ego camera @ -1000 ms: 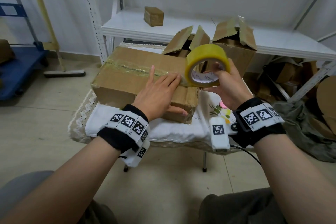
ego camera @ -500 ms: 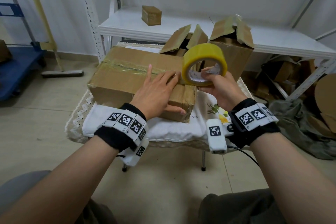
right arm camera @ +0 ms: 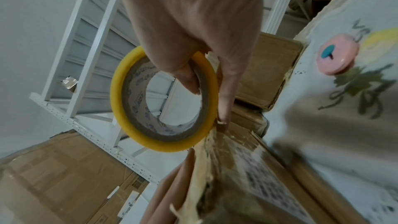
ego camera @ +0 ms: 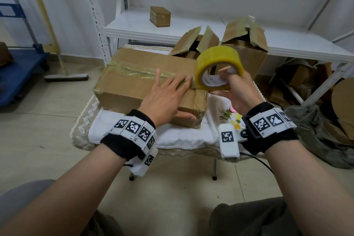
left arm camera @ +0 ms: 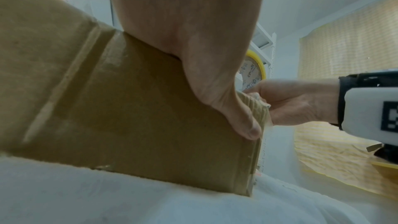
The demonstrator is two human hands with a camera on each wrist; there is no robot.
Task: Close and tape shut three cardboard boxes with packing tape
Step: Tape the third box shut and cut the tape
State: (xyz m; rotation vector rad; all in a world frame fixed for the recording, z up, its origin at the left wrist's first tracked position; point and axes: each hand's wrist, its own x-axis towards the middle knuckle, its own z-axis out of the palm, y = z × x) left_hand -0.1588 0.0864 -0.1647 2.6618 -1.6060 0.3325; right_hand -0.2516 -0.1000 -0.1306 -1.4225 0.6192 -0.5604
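A large closed cardboard box [ego camera: 134, 82] lies on a small cloth-covered table [ego camera: 183, 136], with a strip of clear tape along its top seam. My left hand [ego camera: 168, 97] lies flat on the box's right end, fingers straight over the tape, thumb [left arm camera: 243, 123] down the near side. My right hand [ego camera: 235, 90] grips a yellow roll of packing tape [ego camera: 218, 67] just off the box's right edge, thumb [right arm camera: 187, 76] inside the core. Tape runs from the roll [right arm camera: 163, 100] to the box top. Two more boxes [ego camera: 247, 48] with open flaps stand behind.
A white shelf [ego camera: 210, 30] behind the table carries a small closed box [ego camera: 160, 16]. Cardboard scraps and grey cloth [ego camera: 316, 120] pile up at the right under the shelf. A blue cart [ego camera: 19, 71] and a broom stand at the left. A pink round object [right arm camera: 336, 54] lies on the tablecloth.
My right hand has lowered the tape roll a little toward the box's right edge and turned it. My left hand stays flat on the box top.
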